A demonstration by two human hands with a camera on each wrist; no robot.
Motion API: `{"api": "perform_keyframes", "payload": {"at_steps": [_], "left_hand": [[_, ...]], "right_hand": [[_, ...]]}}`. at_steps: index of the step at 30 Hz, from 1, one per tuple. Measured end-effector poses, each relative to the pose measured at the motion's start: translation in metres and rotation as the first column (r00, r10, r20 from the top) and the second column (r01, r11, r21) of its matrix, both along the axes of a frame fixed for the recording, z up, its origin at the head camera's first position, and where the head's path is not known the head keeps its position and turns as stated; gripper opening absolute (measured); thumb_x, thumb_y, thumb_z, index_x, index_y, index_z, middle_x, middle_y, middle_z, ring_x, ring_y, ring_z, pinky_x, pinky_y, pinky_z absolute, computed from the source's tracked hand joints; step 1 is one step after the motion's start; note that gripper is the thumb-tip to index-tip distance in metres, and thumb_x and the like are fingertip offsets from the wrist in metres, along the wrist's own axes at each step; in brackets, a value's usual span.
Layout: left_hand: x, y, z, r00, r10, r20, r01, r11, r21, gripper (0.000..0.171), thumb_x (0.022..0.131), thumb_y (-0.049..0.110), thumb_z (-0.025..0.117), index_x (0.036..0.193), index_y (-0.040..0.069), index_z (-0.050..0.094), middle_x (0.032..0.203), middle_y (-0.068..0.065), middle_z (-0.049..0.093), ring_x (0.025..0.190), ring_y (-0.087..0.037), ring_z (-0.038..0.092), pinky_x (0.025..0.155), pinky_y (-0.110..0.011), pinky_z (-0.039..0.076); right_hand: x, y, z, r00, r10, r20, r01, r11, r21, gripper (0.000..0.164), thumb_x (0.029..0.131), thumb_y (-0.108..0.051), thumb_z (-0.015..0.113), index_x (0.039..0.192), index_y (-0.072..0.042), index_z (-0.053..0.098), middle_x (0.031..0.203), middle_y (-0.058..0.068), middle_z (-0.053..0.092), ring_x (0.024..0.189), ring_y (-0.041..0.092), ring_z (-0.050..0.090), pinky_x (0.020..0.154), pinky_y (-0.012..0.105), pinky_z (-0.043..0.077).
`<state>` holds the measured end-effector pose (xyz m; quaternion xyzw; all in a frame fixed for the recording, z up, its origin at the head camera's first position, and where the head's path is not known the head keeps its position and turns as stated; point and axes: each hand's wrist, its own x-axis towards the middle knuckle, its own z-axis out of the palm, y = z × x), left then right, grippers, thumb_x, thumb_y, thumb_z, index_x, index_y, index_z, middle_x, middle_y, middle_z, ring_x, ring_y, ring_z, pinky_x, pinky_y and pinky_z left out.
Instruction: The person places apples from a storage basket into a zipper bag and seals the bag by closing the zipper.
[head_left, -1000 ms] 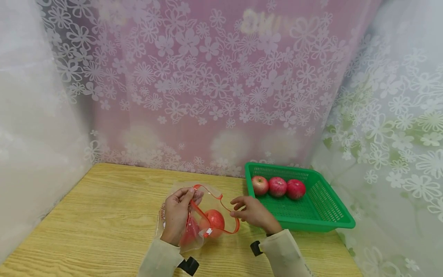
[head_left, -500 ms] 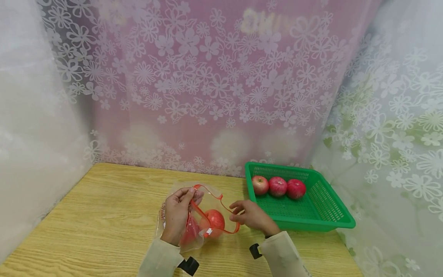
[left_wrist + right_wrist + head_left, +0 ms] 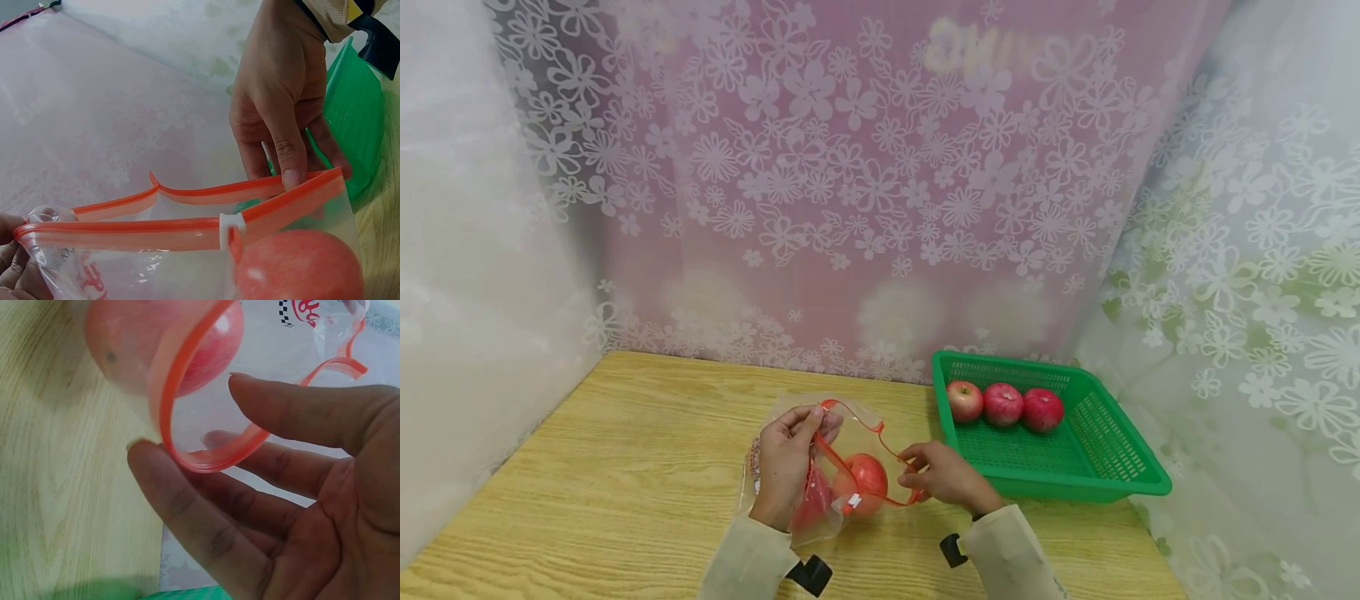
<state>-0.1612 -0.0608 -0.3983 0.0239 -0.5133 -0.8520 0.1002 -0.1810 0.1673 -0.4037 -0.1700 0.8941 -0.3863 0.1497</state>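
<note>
A clear zip bag point(image 3: 808, 533) with an orange-red zip band stands with its mouth spread on the wooden table. Inside it sits a red apple point(image 3: 867, 473), and a second apple point(image 3: 812, 502) shows through the film near my left hand. My left hand point(image 3: 786, 458) pinches the bag's edge at the far left end of the band. On the opposite side my right hand point(image 3: 951, 475) has its fingers outside the band and its thumb over the mouth, with a gap between them in the right wrist view. A white slider point(image 3: 232, 231) is on the band.
A green plastic basket point(image 3: 1075, 493) stands at the right of the table point(image 3: 625, 467), close to my right hand. Three apples, one of them a paler apple point(image 3: 964, 402), lie in a row at its back left. Flower-patterned curtains point(image 3: 880, 183) enclose the table.
My right hand has lowered slightly and come to the bag's right edge, its fingers now behind the orange band. My left hand keeps its hold in the same place.
</note>
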Motion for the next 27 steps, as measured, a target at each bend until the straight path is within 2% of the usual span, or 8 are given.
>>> {"api": "perform_keyframes", "payload": {"at_steps": [7,11,16,27], "left_hand": [[0.0,0.0,0.0,1.0,-0.002,0.004,0.002,1.0,-0.006,0.024,0.096,0.008,0.059,0.108,-0.012,0.061,0.09,-0.011,0.073,0.084,-0.016,0.072,0.08,-0.03,0.056],[-0.001,0.001,0.0,1.0,-0.011,-0.004,0.011,1.0,-0.006,0.023,0.097,0.007,0.058,0.108,-0.012,0.061,0.091,-0.012,0.073,0.086,-0.017,0.071,0.081,-0.031,0.056],[-0.001,0.001,-0.001,1.0,-0.018,-0.006,0.018,1.0,-0.022,0.02,0.097,0.006,0.056,0.107,-0.011,0.061,0.092,-0.013,0.072,0.088,-0.018,0.071,0.081,-0.032,0.056],[-0.004,0.0,-0.002,1.0,-0.025,-0.003,0.025,1.0,-0.007,0.02,0.097,0.005,0.057,0.109,-0.01,0.061,0.095,-0.017,0.072,0.089,-0.019,0.071,0.082,-0.032,0.056]], "right_hand": [[0.0,0.001,-0.005,0.999,0.027,0.029,-0.025,0.996,-0.08,0.021,0.089,0.003,0.064,0.108,0.012,0.06,0.076,0.012,0.063,0.058,0.024,0.065,0.059,0.044,0.059],[0.001,0.002,-0.008,0.998,0.022,0.057,-0.016,0.993,-0.113,0.018,0.089,0.005,0.062,0.105,0.012,0.06,0.076,0.016,0.064,0.058,0.022,0.065,0.058,0.041,0.059],[0.002,0.003,-0.01,0.997,0.006,0.082,0.003,0.993,-0.115,0.016,0.09,0.005,0.06,0.104,0.011,0.061,0.073,0.011,0.063,0.058,0.02,0.064,0.057,0.035,0.059],[0.002,0.005,-0.013,0.995,-0.001,0.103,0.012,0.994,-0.107,0.013,0.091,0.003,0.059,0.102,0.008,0.063,0.064,0.005,0.059,0.051,0.011,0.058,0.049,0.033,0.057]]}}
